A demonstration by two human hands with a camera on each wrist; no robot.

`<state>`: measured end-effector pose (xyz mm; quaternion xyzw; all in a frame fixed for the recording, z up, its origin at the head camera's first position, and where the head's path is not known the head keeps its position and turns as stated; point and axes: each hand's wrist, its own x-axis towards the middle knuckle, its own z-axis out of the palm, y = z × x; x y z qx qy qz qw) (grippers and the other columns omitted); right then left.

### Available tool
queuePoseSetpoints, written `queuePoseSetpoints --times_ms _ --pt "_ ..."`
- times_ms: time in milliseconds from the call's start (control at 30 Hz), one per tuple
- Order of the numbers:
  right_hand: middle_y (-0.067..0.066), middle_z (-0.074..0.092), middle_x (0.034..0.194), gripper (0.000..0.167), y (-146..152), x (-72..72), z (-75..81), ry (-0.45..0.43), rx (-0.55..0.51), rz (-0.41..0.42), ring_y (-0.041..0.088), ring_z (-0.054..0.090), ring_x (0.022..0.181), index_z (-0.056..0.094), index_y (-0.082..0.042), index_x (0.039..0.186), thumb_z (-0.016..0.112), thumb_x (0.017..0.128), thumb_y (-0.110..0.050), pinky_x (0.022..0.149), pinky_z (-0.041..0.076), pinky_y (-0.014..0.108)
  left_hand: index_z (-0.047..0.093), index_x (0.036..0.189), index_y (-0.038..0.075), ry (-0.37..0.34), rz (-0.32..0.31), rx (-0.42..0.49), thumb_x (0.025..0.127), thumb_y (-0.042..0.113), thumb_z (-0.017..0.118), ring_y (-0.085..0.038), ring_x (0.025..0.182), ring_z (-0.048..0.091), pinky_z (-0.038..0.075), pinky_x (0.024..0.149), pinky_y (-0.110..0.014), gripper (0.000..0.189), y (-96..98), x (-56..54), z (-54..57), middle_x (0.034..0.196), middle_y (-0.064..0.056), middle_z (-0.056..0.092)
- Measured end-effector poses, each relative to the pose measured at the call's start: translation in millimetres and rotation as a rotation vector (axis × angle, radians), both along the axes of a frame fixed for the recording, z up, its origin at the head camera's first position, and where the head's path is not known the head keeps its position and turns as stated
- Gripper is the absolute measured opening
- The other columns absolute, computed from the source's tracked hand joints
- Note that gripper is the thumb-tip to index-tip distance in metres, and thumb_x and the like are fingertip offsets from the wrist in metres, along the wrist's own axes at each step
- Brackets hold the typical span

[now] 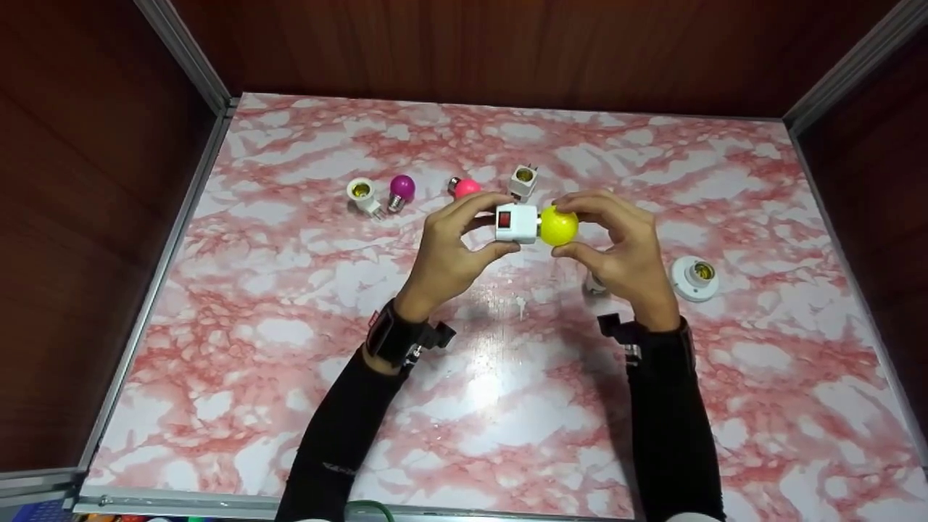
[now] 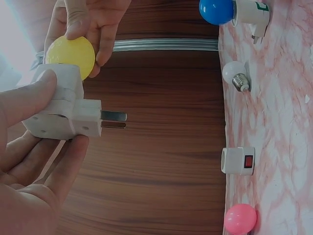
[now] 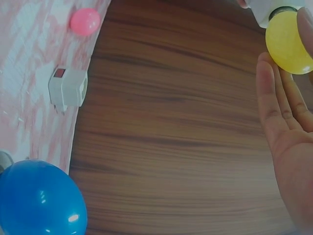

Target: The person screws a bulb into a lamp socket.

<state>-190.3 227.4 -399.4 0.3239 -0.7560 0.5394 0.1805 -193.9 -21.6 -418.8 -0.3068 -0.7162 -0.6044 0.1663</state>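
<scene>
Held up over the table, a white plug-in lamp socket [image 1: 516, 223] with a red switch is gripped between the thumb and fingers of my left hand [image 1: 453, 246]. Its two flat metal prongs show in the left wrist view. My right hand [image 1: 623, 243] pinches a round yellow light bulb [image 1: 558, 225] by thumb and fingertips. The bulb's base meets the socket's mouth, and a metal strip [image 3: 282, 11] shows between them in the right wrist view. How deep the base sits is hidden.
Behind the hands lie a white plug socket [image 1: 362, 194], a purple bulb [image 1: 402, 188], a pink bulb [image 1: 466, 188] and a switched socket [image 1: 523, 181]. A round lamp holder [image 1: 696, 278] stands right. The left wrist view shows a blue bulb [image 2: 216, 11] and a white bulb [image 2: 235, 72].
</scene>
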Motion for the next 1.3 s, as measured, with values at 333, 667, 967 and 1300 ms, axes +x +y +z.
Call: queuePoseSetpoints --times_ms 333,667,967,1300 --pt "0.024 0.076 0.120 0.051 -0.5 -0.5 -0.4 -0.006 -0.003 -0.009 0.011 0.074 0.113 0.074 0.004 0.122 0.087 0.074 0.013 0.102 0.062 0.025 0.067 0.131 -0.009 0.014 0.011 -0.002 0.084 0.008 0.090 -0.034 0.121 0.073 0.064 0.104 -0.028 0.055 0.7 0.4 0.7 0.131 -0.027 0.070" --pt "0.022 0.076 0.120 0.050 -1.1 -0.7 -1.6 -0.019 0.004 -0.014 0.010 0.074 0.110 0.074 0.001 0.125 0.087 0.077 0.007 0.101 0.062 0.024 0.068 0.129 -0.009 0.048 0.035 -0.009 0.082 0.007 0.090 -0.031 0.117 0.075 0.064 0.103 -0.028 0.054 1.7 -0.3 0.5 0.127 -0.024 0.072" --pt "0.022 0.076 0.123 0.053 0.7 -0.4 1.6 -0.018 0.011 -0.018 0.009 0.073 0.111 0.073 0.002 0.126 0.087 0.076 0.012 0.099 0.063 0.022 0.068 0.127 -0.009 0.041 0.037 0.000 0.082 0.009 0.091 -0.031 0.119 0.073 0.063 0.105 -0.030 0.054 3.1 -0.9 1.3 0.128 -0.024 0.071" --pt "-0.010 0.075 0.124 0.042 5.7 1.2 0.6 -0.143 -0.010 -0.043 0.008 0.073 0.108 0.068 0.005 0.132 0.078 0.091 0.007 0.097 0.062 0.019 0.068 0.126 -0.010 0.030 0.047 0.056 0.077 -0.001 0.092 -0.032 0.120 0.070 0.063 0.106 -0.029 0.055 4.9 0.4 0.6 0.128 -0.026 0.068"
